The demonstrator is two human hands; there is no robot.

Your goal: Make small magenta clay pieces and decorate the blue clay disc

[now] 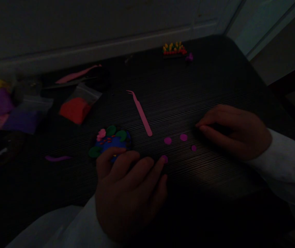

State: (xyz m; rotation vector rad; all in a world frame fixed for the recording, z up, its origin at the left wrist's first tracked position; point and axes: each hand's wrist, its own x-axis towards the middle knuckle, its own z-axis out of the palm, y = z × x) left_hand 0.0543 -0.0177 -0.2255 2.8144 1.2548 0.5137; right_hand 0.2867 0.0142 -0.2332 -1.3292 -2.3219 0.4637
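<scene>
My left hand point(129, 189) lies over the table with its fingers bent and somewhat apart. One fingertip rests on a small purple clay disc point(165, 159). Beside it, a blue clay pond piece point(115, 142) with green leaves and a pink flower point(101, 133) is partly covered by the other fingers. My right hand point(235, 132) sits to the right, thumb and index finger pinched together; whatever may be between the tips is too dark to make out. Between the hands lie more flat purple discs: one wide disc point(168, 140), a second disc point(183, 137) and a smaller disc point(193, 148).
Pink bent-tip tweezers point(142, 115) lie beyond the discs. A purple clay strip point(58, 158) is at left. Bags of clay, including a red one point(75, 110) and a purple one point(23, 117), lie farther left. A small flower-bed model point(174, 50) stands near the wall.
</scene>
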